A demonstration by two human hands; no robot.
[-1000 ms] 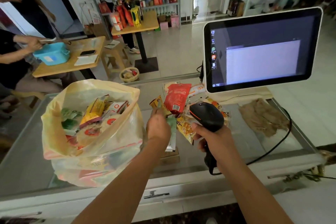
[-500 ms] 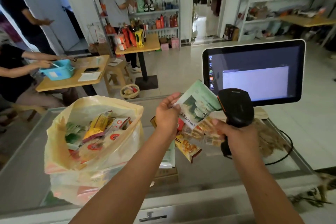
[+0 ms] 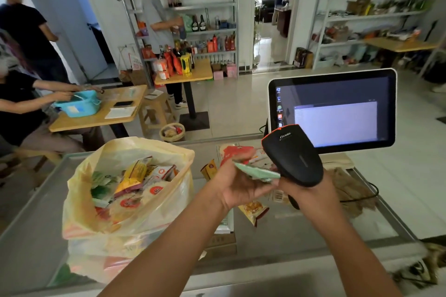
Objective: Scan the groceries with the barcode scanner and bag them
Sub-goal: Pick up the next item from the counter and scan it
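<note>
My left hand (image 3: pixel 237 184) holds a flat green packet (image 3: pixel 257 172) tilted nearly edge-on above the glass counter (image 3: pixel 313 224). My right hand (image 3: pixel 311 194) grips a black barcode scanner (image 3: pixel 293 154) with an orange rim, its head right beside the packet. A yellow plastic bag (image 3: pixel 125 200) stands open at the left, filled with several snack packets. More packets lie on the counter behind and under my hands: a red one (image 3: pixel 233 152), a small brown one (image 3: pixel 210 169) and a yellow one (image 3: pixel 253 208).
A touchscreen monitor (image 3: pixel 337 111) stands on the counter at the right, with a crumpled brown cloth (image 3: pixel 354 190) and the scanner cable (image 3: pixel 362 196) beside it. Beyond the counter are wooden tables, shelves of goods and several people.
My left hand has turned the green packet from facing me to nearly flat. The scanner has swung closer to it and risen in view. The camera has tilted upward.
</note>
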